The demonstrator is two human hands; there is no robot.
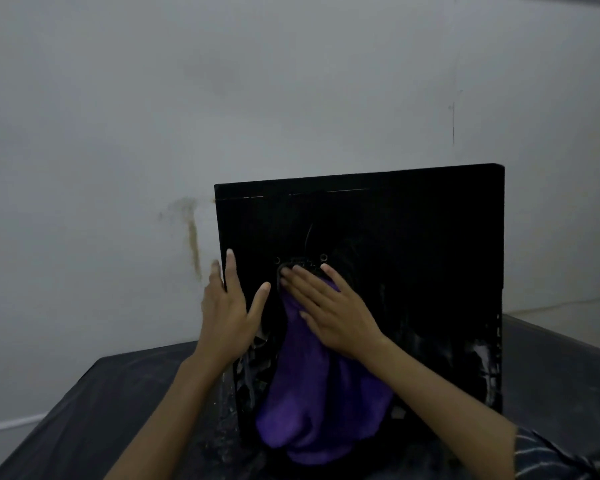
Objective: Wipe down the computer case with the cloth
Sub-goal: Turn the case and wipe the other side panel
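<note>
Wiping's midway: purple microfibre cloth (321,393) is pressed flat-fingered by the right hand (333,311) onto the black boxy metal computer case (413,237), steadied at its left edge by the spread left hand (227,317), with upper panel likely left.

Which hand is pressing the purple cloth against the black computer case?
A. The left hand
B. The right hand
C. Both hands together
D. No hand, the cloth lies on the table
B. The right hand lies flat with straight fingers on the purple cloth against the computer case, while the left hand rests on the case's left edge, off the cloth.
</note>
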